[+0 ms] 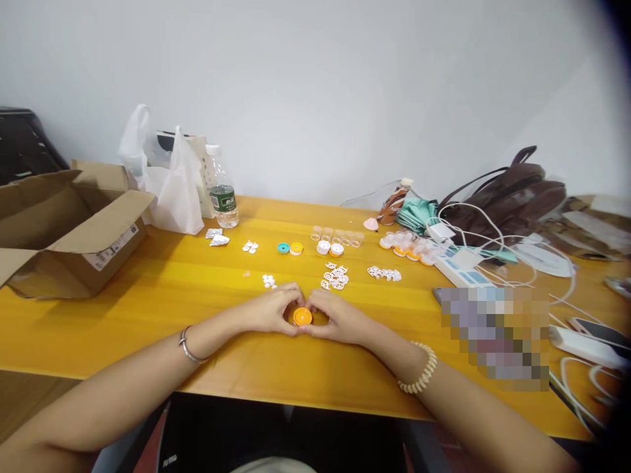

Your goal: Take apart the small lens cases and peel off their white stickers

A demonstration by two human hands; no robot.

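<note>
Low over the table's near middle, a round orange cap-like piece (pixel 302 316) with a small pale centre sits between my two hands. My left hand (pixel 273 310) curls its thumb and fingers around the left side of it. From the other side my right hand (pixel 335 318) meets it with bent fingers and thumb, fingertips at its edge. Small white discs (pixel 269 281) lie just beyond my left hand. Past my right hand is a pile of white spoked parts (pixel 335 277), with a row of similar white parts (pixel 384 273) to its right.
Farther back stand a teal round piece (pixel 283 247), a yellow one (pixel 296 248), white round pieces (pixel 330 248) and clear cylinders (pixel 338 235). A cardboard box (pixel 113 230) and water bottle (pixel 224 197) stand left. Right are a power strip (pixel 461 269), cables and a brown bag (pixel 513 197).
</note>
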